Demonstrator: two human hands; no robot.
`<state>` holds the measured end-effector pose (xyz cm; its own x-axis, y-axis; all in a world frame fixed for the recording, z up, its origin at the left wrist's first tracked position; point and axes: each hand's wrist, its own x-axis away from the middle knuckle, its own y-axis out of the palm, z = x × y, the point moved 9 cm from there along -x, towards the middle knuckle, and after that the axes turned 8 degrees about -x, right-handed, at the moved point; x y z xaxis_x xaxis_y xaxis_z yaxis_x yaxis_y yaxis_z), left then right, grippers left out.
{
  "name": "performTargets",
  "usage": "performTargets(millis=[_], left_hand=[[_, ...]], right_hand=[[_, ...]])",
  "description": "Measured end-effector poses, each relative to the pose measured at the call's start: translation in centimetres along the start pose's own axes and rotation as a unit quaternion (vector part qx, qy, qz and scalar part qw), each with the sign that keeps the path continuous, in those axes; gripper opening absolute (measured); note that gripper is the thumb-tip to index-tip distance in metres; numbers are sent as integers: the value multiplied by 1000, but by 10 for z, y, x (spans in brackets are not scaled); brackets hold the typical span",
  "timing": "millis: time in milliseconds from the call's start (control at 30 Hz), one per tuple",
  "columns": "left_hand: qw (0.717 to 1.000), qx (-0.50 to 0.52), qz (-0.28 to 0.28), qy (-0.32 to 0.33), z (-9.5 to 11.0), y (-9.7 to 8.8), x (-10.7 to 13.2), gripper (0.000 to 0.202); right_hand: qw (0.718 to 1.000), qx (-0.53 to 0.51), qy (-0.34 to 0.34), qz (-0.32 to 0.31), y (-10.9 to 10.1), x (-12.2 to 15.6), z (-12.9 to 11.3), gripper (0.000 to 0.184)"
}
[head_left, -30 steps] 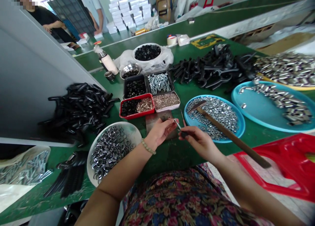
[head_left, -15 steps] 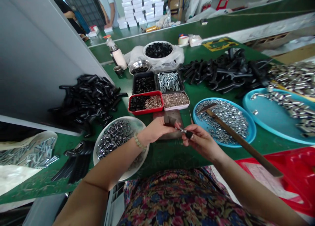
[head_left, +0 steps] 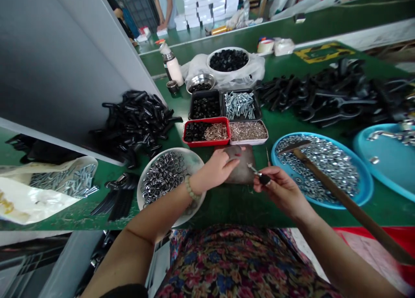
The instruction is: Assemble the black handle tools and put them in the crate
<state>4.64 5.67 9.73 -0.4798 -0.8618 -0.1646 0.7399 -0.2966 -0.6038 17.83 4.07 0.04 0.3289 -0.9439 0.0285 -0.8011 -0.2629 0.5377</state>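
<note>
My right hand [head_left: 279, 187] pinches a small black-ended metal pin [head_left: 261, 176] between thumb and fingers, above the green bench. My left hand [head_left: 215, 168] rests lightly at the edge of a dark worn metal plate [head_left: 241, 170], apart from the pin, and shows nothing in its fingers. Beside that wrist sits a white bowl [head_left: 194, 164] of shiny steel rings. A hammer with a long wooden handle [head_left: 343, 194] lies across a blue tray of hex nuts [head_left: 363, 181], to the right of my right hand.
Behind the plate stand a red tray [head_left: 207, 131], a pink tray of small metal bits [head_left: 248, 130] and black trays [head_left: 205, 107]. Heaps of black plastic parts [head_left: 136, 123] lie on both sides. A second blue tray [head_left: 382, 155] sits far right. A grey partition [head_left: 65, 64] rises at left.
My left hand has come away from the pin and dropped toward the plate, while my right hand keeps hold of it. The whole view has shifted as my head turned.
</note>
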Motion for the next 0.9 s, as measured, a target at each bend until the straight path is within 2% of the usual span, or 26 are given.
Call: performTargets(millis=[33,100,133,167,200,233,267,300,333,400,467,533,600,633,700,767,833,900], left_hand=[[999,37,-32,-12,2,3,3,32],[981,126,-146,8,11,13,12,36],[974,150,-171,14,8,9,16,37],[978,144,-152,3,-5,-6,18,36],[990,105,-93,-29,-28,-30,18,34],[996,30,21,-82,-59,-67,20,29],[978,-75,124,-150,-91,-107,28,24],[947,-170,179,-207,-120,-139,36,18],[930,-201,200,-232,-144,-162,42,15],[916,-231,213,-251,-182,-196,48,15],[917,-238,203,-247,-205,-211,49,18],[921,-244,184,-240,-217,-215,49,20],[926,-242,186,-224,-219,-217,51,20],[927,-230,209,-211,-216,-221,53,20],[922,-173,300,-171,-203,-234,63,24],[907,-58,401,-117,-182,-248,77,31],[890,77,443,-76,-157,-251,84,34],[877,201,430,-66,-129,-238,80,32]], right_hand=[[1000,21,9,-13,2,0,4,19],[998,53,24,-15,-2,-2,12,21],[998,60,26,-4,-6,-3,15,22],[998,61,22,10,-12,-3,17,24],[998,59,16,24,-17,-4,18,25],[998,57,13,33,-20,-5,19,25],[998,55,13,38,-21,-6,19,24],[998,54,15,39,-21,-6,19,23],[998,54,18,39,-19,-7,18,23],[998,45,19,43,-13,-9,16,25],[998,26,12,50,-4,-10,11,28],[999,6,4,53,4,-11,6,29],[999,4,-5,49,10,-10,1,28],[999,14,-10,44,12,-9,-2,26],[997,62,-16,31,14,-5,-6,22],[989,144,-24,12,17,-2,-11,19],[964,262,-46,-22,23,0,-18,20],[916,385,-86,-77,36,2,-25,24]])
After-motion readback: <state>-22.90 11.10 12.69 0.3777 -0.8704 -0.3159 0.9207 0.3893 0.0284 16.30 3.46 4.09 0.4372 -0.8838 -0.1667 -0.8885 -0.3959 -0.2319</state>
